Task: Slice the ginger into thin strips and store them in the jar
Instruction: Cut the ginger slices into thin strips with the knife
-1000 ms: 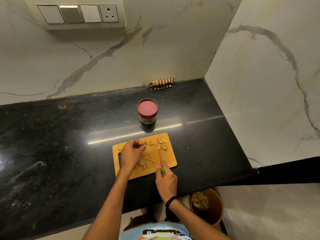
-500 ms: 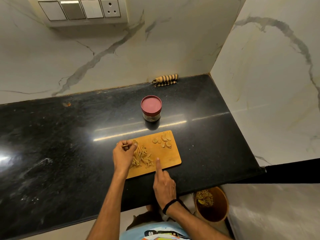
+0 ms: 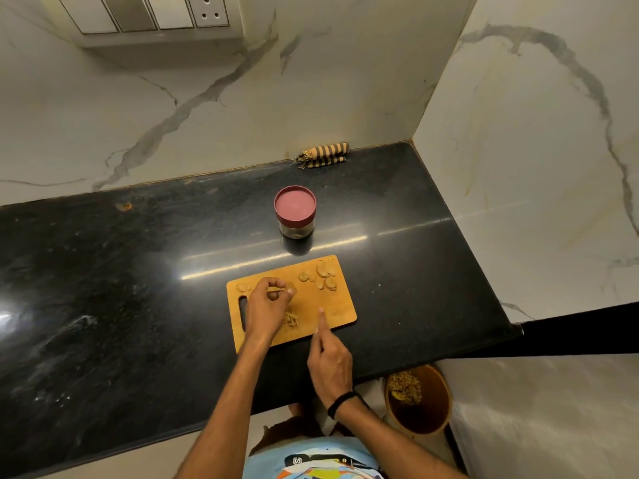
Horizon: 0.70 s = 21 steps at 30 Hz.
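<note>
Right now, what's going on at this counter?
A person is working ginger on a wooden cutting board. The left hand pinches a ginger piece; the right hand points its index finger over the board, no knife visible. Cut strips lie between the hands, slices wait at the far corner, and the jar stands lidded behind.

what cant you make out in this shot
Head view only:
- Jar: the lid covers its contents.
- Right hand: seen from the back, so whatever its grip holds is hidden; no blade can be made out.
- Strips: partly under the left hand, which pinches a ginger piece too small to judge.
- Switch panel: cut off by the top edge.
- Bin: contents too small to name.
</note>
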{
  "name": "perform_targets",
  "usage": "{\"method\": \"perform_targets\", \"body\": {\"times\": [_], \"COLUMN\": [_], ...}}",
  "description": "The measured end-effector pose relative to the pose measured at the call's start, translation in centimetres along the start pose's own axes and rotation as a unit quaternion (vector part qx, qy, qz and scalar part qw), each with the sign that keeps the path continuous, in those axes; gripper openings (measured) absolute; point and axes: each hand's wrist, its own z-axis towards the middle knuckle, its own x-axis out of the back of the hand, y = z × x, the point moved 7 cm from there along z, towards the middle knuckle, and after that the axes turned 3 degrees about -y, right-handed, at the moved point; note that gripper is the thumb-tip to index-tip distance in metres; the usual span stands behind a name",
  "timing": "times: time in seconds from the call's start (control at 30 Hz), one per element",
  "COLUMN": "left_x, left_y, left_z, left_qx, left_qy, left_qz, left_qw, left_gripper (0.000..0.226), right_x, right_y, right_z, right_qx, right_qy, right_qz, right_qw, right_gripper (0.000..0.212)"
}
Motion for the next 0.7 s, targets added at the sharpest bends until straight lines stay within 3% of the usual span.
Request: {"method": "perform_targets", "body": {"times": [0.13,0.37,0.7], "left_x": [-3.6,-3.2,-4.2], "left_y": [0.2,0.5,0.6], "left_z": [-1.1,-2.2,-2.0], "left_qx": [-0.013,-0.047,-0.084], "left_qy": [-0.046,0.033,0.010], "left_qz": [0.089,0.275,0.361], "left_qw": [0.995,0.960,0.929], "left_gripper": [0.016,0.045,0.046], "right_x": [2.0,2.3,1.8], "right_y": [1.8,2.1,0.9], "right_z": [0.9,0.9,2.3], "right_qx": [-0.050,-0.039,0.026], "right_qy": [0.048,0.034,-0.007], "right_qz": [0.050,0.054,0.005], "right_qw": [0.996,0.997,1.000], "right_gripper": [0.050,0.050,0.049]}}
